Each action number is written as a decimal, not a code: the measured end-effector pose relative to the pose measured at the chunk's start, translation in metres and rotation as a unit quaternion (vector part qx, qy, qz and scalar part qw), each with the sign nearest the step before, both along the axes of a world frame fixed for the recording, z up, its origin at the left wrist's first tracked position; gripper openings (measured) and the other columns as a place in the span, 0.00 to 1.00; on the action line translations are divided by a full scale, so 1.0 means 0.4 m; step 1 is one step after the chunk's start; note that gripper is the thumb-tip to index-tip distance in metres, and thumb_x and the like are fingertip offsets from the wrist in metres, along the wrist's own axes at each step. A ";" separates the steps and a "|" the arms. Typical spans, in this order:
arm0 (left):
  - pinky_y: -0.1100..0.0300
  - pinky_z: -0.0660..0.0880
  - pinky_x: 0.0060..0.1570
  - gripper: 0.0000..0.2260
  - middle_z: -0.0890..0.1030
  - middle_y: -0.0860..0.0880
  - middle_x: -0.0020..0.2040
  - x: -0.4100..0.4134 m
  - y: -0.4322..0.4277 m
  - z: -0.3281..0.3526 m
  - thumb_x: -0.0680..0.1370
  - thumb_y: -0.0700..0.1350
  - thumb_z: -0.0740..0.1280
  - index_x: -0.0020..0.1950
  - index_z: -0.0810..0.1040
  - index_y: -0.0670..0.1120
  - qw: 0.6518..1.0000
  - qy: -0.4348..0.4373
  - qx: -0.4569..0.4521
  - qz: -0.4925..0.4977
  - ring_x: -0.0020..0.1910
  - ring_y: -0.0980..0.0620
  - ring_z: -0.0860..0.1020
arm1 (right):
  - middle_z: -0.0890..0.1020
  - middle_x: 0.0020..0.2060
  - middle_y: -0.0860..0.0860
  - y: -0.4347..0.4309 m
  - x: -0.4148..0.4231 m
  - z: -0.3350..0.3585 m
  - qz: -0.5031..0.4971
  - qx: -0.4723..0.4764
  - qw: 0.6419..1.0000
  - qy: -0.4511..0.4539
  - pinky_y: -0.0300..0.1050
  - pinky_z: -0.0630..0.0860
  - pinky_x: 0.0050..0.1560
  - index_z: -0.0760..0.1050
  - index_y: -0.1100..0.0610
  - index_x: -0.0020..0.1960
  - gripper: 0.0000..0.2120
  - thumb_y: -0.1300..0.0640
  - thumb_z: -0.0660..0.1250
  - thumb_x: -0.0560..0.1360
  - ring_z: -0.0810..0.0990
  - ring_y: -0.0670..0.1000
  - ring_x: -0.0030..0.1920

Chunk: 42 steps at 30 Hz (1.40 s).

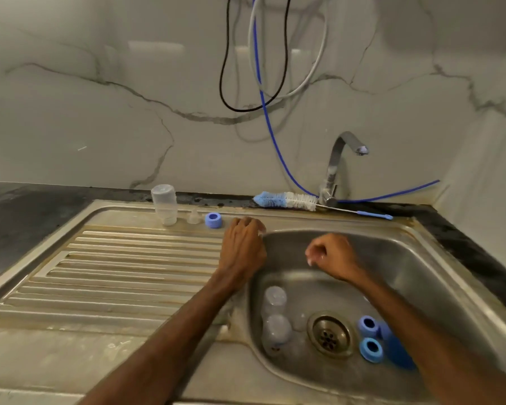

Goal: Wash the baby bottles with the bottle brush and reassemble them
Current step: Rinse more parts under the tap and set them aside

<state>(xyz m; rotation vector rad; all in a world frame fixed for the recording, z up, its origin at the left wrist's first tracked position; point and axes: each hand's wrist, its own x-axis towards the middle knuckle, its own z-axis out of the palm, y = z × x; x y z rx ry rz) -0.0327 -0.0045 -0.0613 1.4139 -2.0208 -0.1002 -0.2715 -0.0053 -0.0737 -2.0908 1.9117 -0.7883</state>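
**Loose parts, wet hands**

Our left hand rests on the sink rim, behind and left of the drain, with its fingers curled down. We cannot tell whether it holds anything. Our right hand hangs over the basin behind the drain, loosely fisted, and again we cannot tell if it grips something.

Two clear bottles lie just left of the drain and two blue rings just right of it. The brush lies far behind it on the back rim. Further left of the drain stand an upended bottle, a teat and another ring.

We judge that:
- a slick bottle could slip from wet fingers;
- a sweeping forearm could topple the upended bottle;
- the teat could roll back among the unwashed parts.
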 end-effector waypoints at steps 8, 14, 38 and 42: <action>0.55 0.76 0.58 0.11 0.81 0.48 0.58 -0.187 0.013 -0.012 0.76 0.43 0.72 0.58 0.82 0.50 0.990 -0.084 0.058 -0.093 0.59 0.49 0.77 | 0.80 0.52 0.49 0.013 -0.291 -0.087 -0.140 0.224 0.956 0.130 0.49 0.79 0.58 0.76 0.46 0.48 0.16 0.52 0.80 0.66 0.81 0.52 0.54; 0.52 0.77 0.57 0.11 0.81 0.45 0.58 -0.311 -0.013 -0.002 0.77 0.42 0.71 0.59 0.82 0.47 0.982 -0.117 0.067 -0.131 0.59 0.47 0.77 | 0.77 0.66 0.54 0.032 -0.327 -0.157 -0.145 0.253 0.934 0.208 0.48 0.74 0.66 0.73 0.54 0.67 0.24 0.50 0.72 0.73 0.78 0.54 0.65; 0.51 0.68 0.68 0.27 0.63 0.45 0.79 -0.381 -0.237 0.163 0.81 0.43 0.68 0.78 0.63 0.44 0.878 -0.420 -0.211 -0.094 0.73 0.44 0.67 | 0.82 0.60 0.53 -0.035 -0.126 -0.021 -0.055 -0.028 0.930 -0.362 0.47 0.82 0.55 0.75 0.56 0.69 0.29 0.63 0.79 0.70 0.82 0.52 0.58; 0.51 0.69 0.64 0.27 0.67 0.45 0.76 -0.372 -0.230 0.158 0.78 0.41 0.72 0.75 0.68 0.46 0.867 -0.445 -0.214 -0.064 0.69 0.45 0.69 | 0.83 0.57 0.51 -0.028 -0.133 -0.019 -0.059 -0.039 0.933 -0.354 0.49 0.82 0.56 0.76 0.55 0.65 0.27 0.64 0.79 0.68 0.83 0.51 0.56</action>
